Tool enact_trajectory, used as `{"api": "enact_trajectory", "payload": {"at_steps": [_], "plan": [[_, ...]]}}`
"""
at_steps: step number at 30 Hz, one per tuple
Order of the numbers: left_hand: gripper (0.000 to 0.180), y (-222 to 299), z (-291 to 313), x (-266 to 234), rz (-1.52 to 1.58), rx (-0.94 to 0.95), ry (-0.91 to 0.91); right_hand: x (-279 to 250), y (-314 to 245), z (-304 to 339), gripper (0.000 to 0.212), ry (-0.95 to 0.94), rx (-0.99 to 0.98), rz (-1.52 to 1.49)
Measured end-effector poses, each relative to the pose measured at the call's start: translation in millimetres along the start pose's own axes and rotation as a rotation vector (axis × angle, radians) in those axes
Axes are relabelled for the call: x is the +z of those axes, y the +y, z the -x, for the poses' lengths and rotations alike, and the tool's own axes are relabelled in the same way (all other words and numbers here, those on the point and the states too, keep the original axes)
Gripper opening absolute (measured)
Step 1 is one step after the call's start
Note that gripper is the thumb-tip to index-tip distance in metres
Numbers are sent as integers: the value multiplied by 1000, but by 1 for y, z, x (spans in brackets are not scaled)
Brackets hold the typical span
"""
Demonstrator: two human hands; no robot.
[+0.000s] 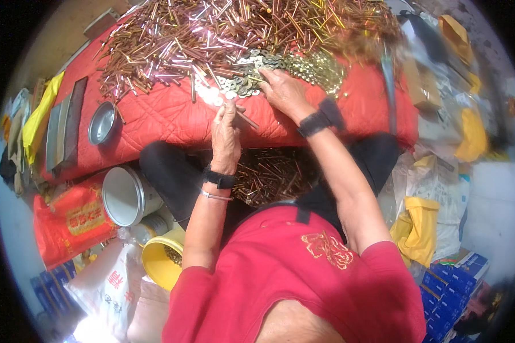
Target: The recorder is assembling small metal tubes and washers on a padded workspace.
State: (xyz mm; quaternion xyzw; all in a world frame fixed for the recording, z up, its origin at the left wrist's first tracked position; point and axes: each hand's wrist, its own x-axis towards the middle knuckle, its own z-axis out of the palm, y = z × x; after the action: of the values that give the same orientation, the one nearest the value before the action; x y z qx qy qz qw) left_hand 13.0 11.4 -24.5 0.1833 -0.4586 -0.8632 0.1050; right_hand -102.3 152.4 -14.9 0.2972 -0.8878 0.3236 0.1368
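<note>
My left hand pinches a thin copper-coloured rod over the near edge of a red quilted cloth. My right hand rests palm down on a heap of small brass-coloured washers, fingers curled into them. Behind the washers lies a big pile of copper and brass rods across the far side of the cloth. More rods fill a dark tray on my lap, between my knees.
A small metal bowl sits on the cloth at left. At my left are an open tin can, a yellow tub and a red sack. Yellow bags and blue boxes crowd the right.
</note>
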Motion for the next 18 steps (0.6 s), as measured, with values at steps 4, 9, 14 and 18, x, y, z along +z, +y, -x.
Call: {"api": "enact_trajectory", "payload": {"at_steps": [4,9,14,18], "plan": [[35,6,-2,15,-13,-21,-51,-14,19,12,22,-209,-4,-8],[33,5,-18,19,-227,16,-137,-70,44,60,18,-206,179,-111],[26,-21,-54,31,-823,624,-261,-70,41,63,16,-22,115,-72],[21,-18,-55,33,-1152,692,-374,-60,19,52,14,-3,27,-124]]}}
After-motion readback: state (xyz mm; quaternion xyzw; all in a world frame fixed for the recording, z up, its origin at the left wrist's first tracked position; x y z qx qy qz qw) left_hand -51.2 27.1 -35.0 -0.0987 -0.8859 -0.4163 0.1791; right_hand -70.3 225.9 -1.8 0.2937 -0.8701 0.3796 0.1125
